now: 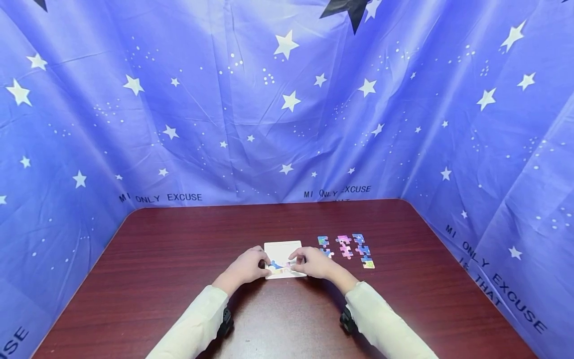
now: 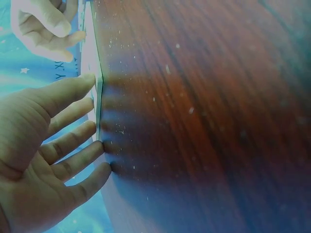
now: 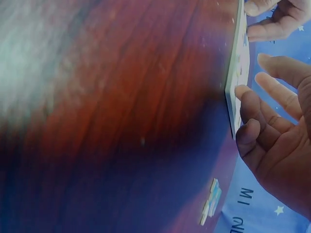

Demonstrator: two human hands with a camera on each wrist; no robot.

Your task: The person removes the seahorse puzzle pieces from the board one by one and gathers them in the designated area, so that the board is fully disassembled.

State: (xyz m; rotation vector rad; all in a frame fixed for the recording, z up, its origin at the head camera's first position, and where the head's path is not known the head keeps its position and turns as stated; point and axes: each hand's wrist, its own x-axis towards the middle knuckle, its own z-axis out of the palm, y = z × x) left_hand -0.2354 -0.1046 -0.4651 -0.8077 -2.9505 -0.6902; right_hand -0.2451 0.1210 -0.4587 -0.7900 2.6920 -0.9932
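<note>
A white puzzle tray [image 1: 282, 248] lies flat on the table, with coloured puzzle pieces [image 1: 276, 266] along its near side. At the tray's left edge is my left hand [image 1: 244, 267]; in the left wrist view its fingers [image 2: 73, 145] are spread and fairly straight, thumb and fingertips against the rim. My right hand [image 1: 316, 263] hovers over the tray's right side. The right wrist view shows its thumb and forefinger apart, the other fingers [image 3: 250, 109] loosely bent beside the rim, and nothing visible held. Part of the tray's right side is hidden by this hand.
Right of the tray, loose puzzle pieces lie in columns: blue-green ones [image 1: 323, 242] partly behind the right hand, pink ones [image 1: 344, 248], and blue and yellow ones [image 1: 364, 251]. The dark red wooden table [image 1: 179, 259] meets a blue starry curtain [image 1: 233, 124] at the back and sides.
</note>
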